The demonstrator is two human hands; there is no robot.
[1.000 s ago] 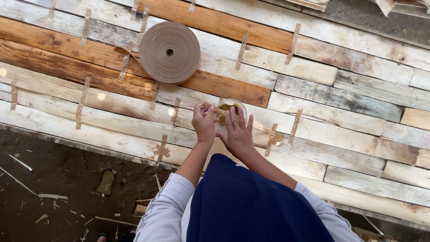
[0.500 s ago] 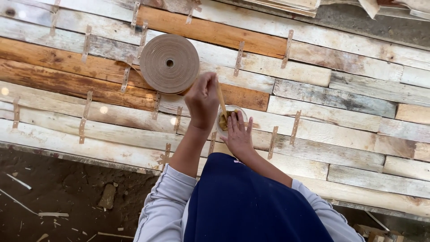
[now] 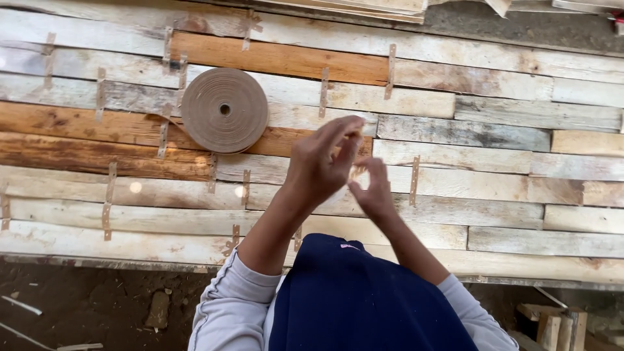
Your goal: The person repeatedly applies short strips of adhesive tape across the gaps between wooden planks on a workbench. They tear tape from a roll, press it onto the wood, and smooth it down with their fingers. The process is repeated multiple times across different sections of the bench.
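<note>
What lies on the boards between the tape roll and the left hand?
Head view: only boards with a short strip across a seam; nothing else lies between roll and left hand.

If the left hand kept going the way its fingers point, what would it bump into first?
The left hand points up and to the right, across the wooden boards. Its fingertips sit very close to the right hand, but that lies lower, so it would probably reach only bare boards. Depth is hard to judge here.

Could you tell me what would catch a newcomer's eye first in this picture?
The two raised hands at the centre: the left hand and right hand meet fingertip to fingertip over a patchwork surface of wooden planks. Upper left lies a big roll of brown tape, with short strips bridging many plank joints.
</note>
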